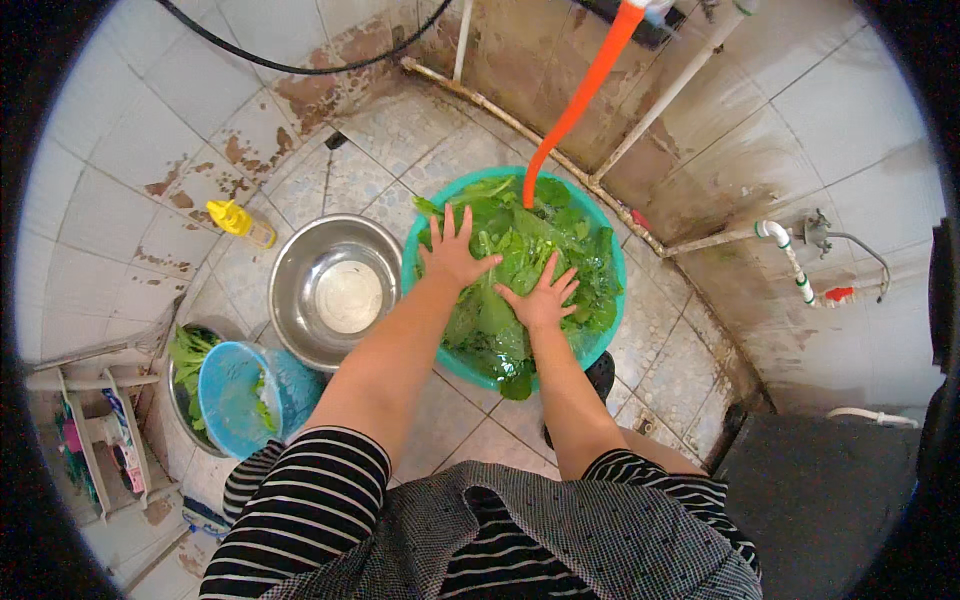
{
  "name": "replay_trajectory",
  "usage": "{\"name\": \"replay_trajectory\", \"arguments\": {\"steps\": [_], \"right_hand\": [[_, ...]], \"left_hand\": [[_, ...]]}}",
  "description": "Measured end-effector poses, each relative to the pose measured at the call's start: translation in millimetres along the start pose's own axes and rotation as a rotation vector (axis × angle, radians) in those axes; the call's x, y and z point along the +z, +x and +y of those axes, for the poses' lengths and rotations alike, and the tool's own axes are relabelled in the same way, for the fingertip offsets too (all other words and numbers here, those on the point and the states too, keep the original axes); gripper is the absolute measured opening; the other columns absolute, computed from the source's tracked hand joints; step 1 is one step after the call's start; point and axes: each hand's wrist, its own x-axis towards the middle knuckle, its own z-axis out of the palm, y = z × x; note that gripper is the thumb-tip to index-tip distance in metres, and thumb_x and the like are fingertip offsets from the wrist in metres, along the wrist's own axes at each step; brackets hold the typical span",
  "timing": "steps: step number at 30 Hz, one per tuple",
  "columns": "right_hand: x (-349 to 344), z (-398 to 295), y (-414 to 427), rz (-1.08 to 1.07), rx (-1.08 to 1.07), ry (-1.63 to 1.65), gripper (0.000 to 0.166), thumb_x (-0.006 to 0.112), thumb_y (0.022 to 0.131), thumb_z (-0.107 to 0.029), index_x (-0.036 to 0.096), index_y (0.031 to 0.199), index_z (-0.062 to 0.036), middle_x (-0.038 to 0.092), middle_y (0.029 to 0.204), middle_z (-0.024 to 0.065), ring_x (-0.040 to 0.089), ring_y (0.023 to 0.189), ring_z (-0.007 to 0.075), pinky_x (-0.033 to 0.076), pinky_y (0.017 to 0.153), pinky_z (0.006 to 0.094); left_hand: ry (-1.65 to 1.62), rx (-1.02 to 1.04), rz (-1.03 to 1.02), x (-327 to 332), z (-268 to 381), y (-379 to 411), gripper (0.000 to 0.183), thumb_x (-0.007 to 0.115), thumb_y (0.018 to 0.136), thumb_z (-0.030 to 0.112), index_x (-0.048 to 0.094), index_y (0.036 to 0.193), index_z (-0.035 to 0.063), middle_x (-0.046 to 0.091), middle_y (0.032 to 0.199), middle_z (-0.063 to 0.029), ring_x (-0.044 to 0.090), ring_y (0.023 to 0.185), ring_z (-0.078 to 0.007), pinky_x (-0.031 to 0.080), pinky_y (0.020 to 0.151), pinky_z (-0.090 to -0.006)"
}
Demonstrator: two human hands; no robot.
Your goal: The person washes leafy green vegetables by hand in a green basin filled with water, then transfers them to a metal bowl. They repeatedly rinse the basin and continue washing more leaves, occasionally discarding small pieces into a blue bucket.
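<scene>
A round green plastic basin [619, 330] on the tiled floor holds leafy greens [501, 300] in water. My left hand [452, 259] rests palm down on the leaves at the basin's left side, fingers spread. Lower and to its right, my right hand [541, 300] lies on the leaves too, fingers apart. Neither hand grips anything. An orange hose [571, 112] comes down from the top and ends over the greens at the basin's far side. Left of the basin stands a stainless steel bowl [289, 330] with nothing but a little light glare inside.
A blue plastic bucket [238, 412] with bits of greens is tilted beside a metal bowl of leaves [180, 375]. A yellow bottle [238, 223] lies near the left wall. Pipes [510, 116] run along the wall base; a dark box-like surface [814, 495] is at lower right.
</scene>
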Motion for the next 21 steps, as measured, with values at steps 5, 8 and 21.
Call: {"name": "replay_trajectory", "arguments": {"steps": [5,8,21], "right_hand": [[46.4,21.1,28.8,0.0,-0.111,0.122,0.133,0.088,0.059,-0.044,-0.002,0.153,-0.017,0.006,0.153,0.0299,0.01,0.141,0.0491,0.02,0.112,0.0579],[66.6,25.7,43.8,0.058,-0.207,0.105,0.118,0.085,0.064,-0.032,0.008,0.152,-0.0128,0.015,0.151,0.0311,0.017,0.14,0.047,0.024,0.113,0.0531],[-87.9,-101.3,58.4,-0.383,-0.39,-0.309,0.049,0.061,0.086,-0.038,0.057,0.125,-0.0077,0.065,0.111,0.0199,0.063,0.101,0.036,0.051,0.088,0.0451]], "left_hand": [[0.027,-0.013,-0.064,67.6,3.9,11.8,0.106,0.062,0.075,0.067,0.004,0.154,0.0263,-0.001,0.16,-0.0089,0.006,0.145,-0.0384,0.025,0.11,-0.0614],[0.045,0.04,-0.034,88.6,-2.6,19.1,0.101,0.061,0.079,0.062,0.004,0.154,0.0239,0.006,0.159,-0.0109,0.011,0.144,-0.0391,0.026,0.112,-0.0541],[0.134,0.434,-0.49,-34.1,-56.2,8.0,0.042,0.059,0.089,0.035,0.061,0.119,0.0061,0.062,0.113,-0.0186,0.06,0.105,-0.0358,0.049,0.089,-0.0474]]}}
